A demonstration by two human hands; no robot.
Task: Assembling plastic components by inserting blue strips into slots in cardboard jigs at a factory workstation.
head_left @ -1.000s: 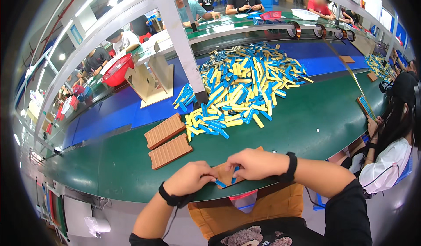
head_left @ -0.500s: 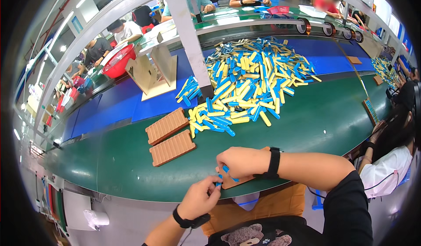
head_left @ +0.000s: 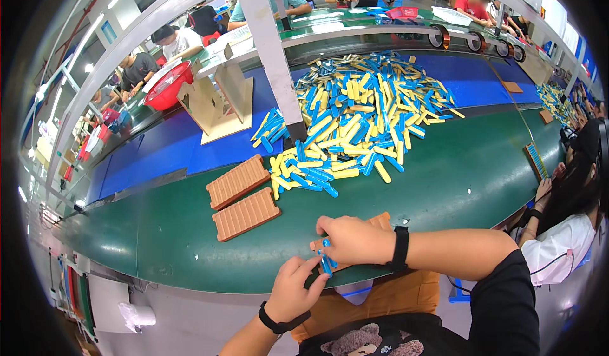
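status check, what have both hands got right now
Left hand pinching small blue stick at table edge. Right hand resting on ridged brown tray. Blue and yellow stick pile beyond, nothing between.

On my left hand, at the lower middle of the frame, I wear a thin black band at the wrist. My right hand has a wider black wristband, and a black short sleeve covers the upper arm at the lower right. My dark shirt at the bottom edge shows a brown teddy bear print.
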